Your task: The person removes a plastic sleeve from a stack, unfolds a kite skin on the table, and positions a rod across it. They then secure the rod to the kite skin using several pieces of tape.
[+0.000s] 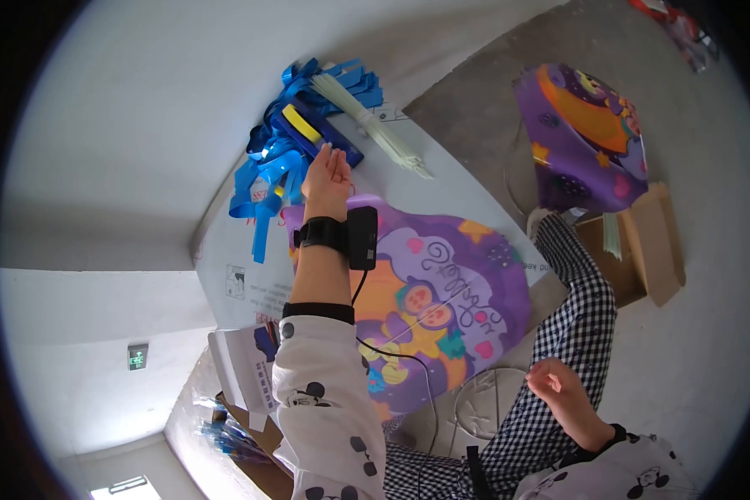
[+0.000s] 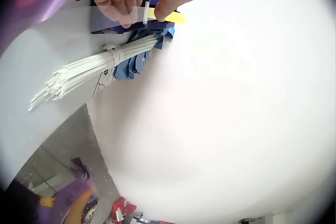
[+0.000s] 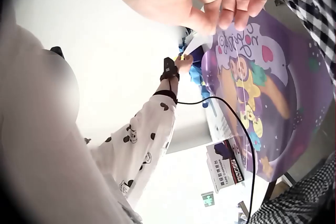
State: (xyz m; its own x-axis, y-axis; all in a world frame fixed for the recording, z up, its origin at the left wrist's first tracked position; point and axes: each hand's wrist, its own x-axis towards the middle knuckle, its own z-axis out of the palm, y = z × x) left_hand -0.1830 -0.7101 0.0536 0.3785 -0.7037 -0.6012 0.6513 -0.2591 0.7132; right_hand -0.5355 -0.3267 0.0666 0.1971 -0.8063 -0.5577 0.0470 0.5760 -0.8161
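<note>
Blue dispenser (image 1: 323, 125) partly hides behind left fingers (image 2: 118, 6); clear tape (image 3: 199, 41) barely shows.

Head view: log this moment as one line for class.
left hand at tape dispenser | right hand near checked trousers | purple foil partly over white board | white sticks beside dispenser

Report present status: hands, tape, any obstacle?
Left hand at blue tape dispenser. Right hand pinching clear tape strip. White stick bundle beside dispenser; strip appears unobstructed.
</note>
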